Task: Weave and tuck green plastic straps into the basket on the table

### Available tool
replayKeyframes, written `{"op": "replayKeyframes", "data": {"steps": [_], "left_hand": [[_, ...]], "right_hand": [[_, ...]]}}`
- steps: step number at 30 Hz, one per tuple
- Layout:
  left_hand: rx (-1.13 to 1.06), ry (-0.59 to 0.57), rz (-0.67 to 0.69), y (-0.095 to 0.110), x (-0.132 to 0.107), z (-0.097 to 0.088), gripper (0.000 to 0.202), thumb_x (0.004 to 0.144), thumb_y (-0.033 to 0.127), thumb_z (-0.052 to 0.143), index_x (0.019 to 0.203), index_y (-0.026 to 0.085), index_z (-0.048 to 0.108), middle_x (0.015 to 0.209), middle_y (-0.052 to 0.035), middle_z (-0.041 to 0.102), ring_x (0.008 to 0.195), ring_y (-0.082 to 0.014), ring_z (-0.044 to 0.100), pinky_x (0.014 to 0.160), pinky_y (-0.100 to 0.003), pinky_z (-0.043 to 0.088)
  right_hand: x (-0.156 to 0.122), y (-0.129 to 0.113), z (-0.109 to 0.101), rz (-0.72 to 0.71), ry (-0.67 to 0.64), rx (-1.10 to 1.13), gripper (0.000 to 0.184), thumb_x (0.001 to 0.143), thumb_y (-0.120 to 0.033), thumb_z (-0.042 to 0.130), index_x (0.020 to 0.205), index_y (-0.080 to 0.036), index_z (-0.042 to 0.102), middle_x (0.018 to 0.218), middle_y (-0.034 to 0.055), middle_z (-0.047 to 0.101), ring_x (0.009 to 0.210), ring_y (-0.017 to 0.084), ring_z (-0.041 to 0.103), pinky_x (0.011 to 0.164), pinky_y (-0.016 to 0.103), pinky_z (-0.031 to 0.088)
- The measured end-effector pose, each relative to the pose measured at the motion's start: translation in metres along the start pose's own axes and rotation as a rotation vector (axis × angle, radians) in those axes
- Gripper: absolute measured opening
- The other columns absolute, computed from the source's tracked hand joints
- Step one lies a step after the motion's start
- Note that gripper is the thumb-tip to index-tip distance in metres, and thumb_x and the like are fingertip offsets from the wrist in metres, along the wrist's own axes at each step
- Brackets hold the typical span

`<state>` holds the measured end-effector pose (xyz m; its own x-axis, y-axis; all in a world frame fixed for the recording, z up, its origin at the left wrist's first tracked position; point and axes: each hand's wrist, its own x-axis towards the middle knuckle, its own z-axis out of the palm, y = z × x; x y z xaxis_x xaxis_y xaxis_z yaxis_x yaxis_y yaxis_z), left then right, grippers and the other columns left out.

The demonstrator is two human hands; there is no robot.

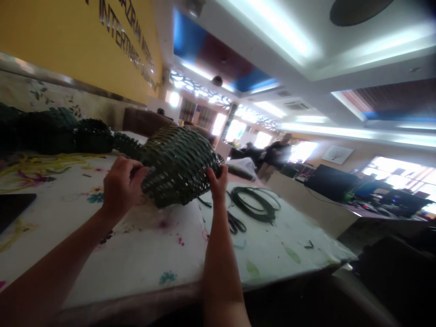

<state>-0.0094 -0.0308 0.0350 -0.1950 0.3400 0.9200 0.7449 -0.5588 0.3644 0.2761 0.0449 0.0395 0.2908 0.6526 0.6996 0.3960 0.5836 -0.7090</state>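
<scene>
left hand (121, 184) closed on edge of green woven basket (179, 165) | right hand (218, 178) gripped its other edge | basket rested on table (143, 254) | coiled green strips (255, 204) lay near

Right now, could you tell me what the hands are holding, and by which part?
A green woven basket: the left hand grips its left edge, the right hand its right edge.
</scene>
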Motion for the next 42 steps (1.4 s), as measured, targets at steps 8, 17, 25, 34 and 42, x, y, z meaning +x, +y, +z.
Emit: {"op": "replayKeyframes", "data": {"steps": [8,17,25,34,42], "left_hand": [[-0.043,-0.012,0.159,-0.01,0.01,-0.006,0.026,0.099,0.044,0.052,0.084,0.024,0.056,0.104,-0.0115,0.058,0.109,-0.0271,0.061,0.097,-0.055,0.05],[-0.083,0.121,-0.043,0.004,0.002,0.009,0.022,0.096,0.038,0.05,0.081,0.024,0.046,0.091,-0.0061,0.05,0.096,-0.024,0.058,0.084,-0.053,0.048],[-0.062,0.202,-0.147,0.018,-0.003,0.012,0.023,0.096,0.033,0.052,0.078,0.023,0.043,0.087,-0.0043,0.046,0.093,-0.0213,0.054,0.086,-0.052,0.046],[-0.01,0.23,-0.052,0.008,-0.016,-0.002,0.025,0.094,0.034,0.054,0.076,0.025,0.04,0.084,-0.006,0.049,0.088,-0.0242,0.052,0.082,-0.051,0.046],[-0.026,0.195,-0.071,0.012,-0.025,-0.005,0.025,0.093,0.036,0.055,0.075,0.028,0.039,0.085,-0.0102,0.053,0.091,-0.0317,0.054,0.084,-0.053,0.043]], "right_hand": [[0.0,-0.001,-0.002,0.004,-0.02,0.008,0.05,0.076,-0.061,0.067,0.102,-0.022,0.048,0.09,-0.0018,0.056,0.084,0.017,0.051,0.083,0.033,0.044],[-0.002,0.0,-0.001,-0.037,-0.035,0.034,0.048,0.08,-0.056,0.066,0.107,-0.02,0.049,0.095,0.001,0.058,0.089,0.017,0.053,0.085,0.032,0.044],[0.001,-0.001,-0.004,-0.056,-0.054,0.01,0.051,0.08,-0.062,0.064,0.107,-0.02,0.052,0.095,0.0019,0.059,0.091,0.02,0.054,0.087,0.037,0.046],[-0.062,-0.113,0.041,-0.509,-0.165,-0.379,0.025,0.104,-0.035,0.049,0.114,-0.029,0.072,0.116,0.0088,0.062,0.12,0.027,0.051,0.109,0.046,0.035],[-0.078,-0.134,0.076,-0.498,-0.346,-0.574,0.032,0.104,-0.024,0.05,0.128,-0.029,0.07,0.105,0.0076,0.059,0.104,0.024,0.051,0.094,0.036,0.041]]}}
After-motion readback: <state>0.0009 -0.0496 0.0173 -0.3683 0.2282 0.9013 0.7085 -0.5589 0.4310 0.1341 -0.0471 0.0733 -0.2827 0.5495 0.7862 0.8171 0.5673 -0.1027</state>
